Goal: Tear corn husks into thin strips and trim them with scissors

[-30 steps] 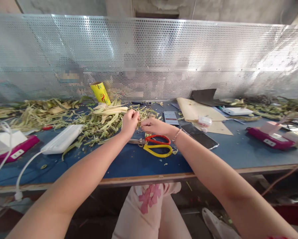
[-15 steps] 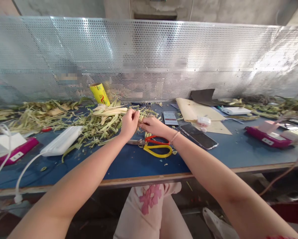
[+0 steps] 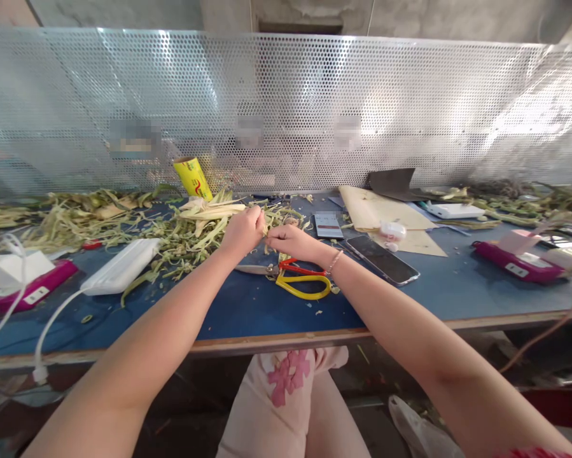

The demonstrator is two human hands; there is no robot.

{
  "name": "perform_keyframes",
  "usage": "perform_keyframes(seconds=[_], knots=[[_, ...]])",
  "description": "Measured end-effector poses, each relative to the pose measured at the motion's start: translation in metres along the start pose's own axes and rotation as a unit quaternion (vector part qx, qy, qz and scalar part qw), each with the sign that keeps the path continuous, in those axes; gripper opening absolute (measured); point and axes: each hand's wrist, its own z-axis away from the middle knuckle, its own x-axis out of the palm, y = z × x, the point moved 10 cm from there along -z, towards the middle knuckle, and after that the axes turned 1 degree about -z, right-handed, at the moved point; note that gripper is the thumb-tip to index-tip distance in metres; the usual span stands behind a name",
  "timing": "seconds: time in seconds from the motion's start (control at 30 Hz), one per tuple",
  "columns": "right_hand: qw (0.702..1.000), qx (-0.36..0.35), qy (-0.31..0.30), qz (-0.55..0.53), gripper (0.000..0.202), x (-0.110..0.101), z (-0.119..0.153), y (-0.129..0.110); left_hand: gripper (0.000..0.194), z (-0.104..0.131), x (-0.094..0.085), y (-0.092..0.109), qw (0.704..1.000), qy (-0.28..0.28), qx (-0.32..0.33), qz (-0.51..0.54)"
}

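My left hand (image 3: 242, 230) is closed, thumb and fingers pinched on a pale plant strip (image 3: 265, 230). My right hand (image 3: 292, 243) is closed on the other side of the same strip, the knuckles of both hands nearly touching. Most of the strip is hidden by the fingers. Behind and left of them lies a heap of dry, greenish husk-like leaves (image 3: 190, 235), with longer pale husks (image 3: 209, 211) on top. Scissors (image 3: 305, 286) with one red and one yellow handle rest on the blue table just below my hands, blades pointing left.
A yellow cardboard tube (image 3: 193, 178) leans by the perforated metal screen (image 3: 290, 95). A phone (image 3: 383, 259), a small card-like box (image 3: 328, 226), a white earphone case (image 3: 392, 231) and beige paper (image 3: 381, 210) lie right. A white power bank (image 3: 122, 266) and purple power strips (image 3: 517, 262) flank the workspace.
My left hand has shifted slightly left and turned, opening a small gap between the hands where the pale strip shows. My right hand stays in nearly the same place.
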Motion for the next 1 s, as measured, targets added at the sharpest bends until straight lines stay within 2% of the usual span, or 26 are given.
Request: perform_keyframes(seconds=[0.2,0.37,0.6,0.73,0.8,0.87,0.93,1.0], knots=[[0.998,0.021,-0.032,-0.057,0.028,0.005,0.001,0.006,0.024,-0.003,0.003,-0.002,1.0,-0.009,-0.008,-0.025],[0.994,0.021,-0.041,-0.097,0.025,0.008,0.0,0.006,0.03,-0.003,0.007,-0.007,0.999,0.002,-0.032,0.037],[0.994,0.015,-0.049,-0.098,0.027,0.008,0.001,0.003,0.032,-0.002,0.003,-0.008,0.992,0.018,-0.063,0.108],[0.988,0.002,-0.029,-0.151,0.034,0.004,0.0,0.003,0.035,0.002,0.008,-0.02,0.975,0.019,-0.116,0.188],[0.981,-0.003,0.007,-0.196,0.038,-0.004,-0.002,0.008,0.039,0.008,0.025,-0.033,0.937,-0.013,-0.186,0.295],[0.977,-0.002,0.046,-0.21,0.04,-0.014,-0.003,0.015,0.047,0.02,0.05,-0.044,0.861,-0.061,-0.282,0.418],[0.979,0.009,0.058,-0.195,0.038,-0.019,-0.003,0.021,0.048,0.028,0.068,-0.041,0.793,-0.107,-0.331,0.5],[0.981,0.02,0.06,-0.185,0.033,-0.022,-0.003,0.025,0.043,0.035,0.08,-0.032,0.74,-0.155,-0.353,0.552]])
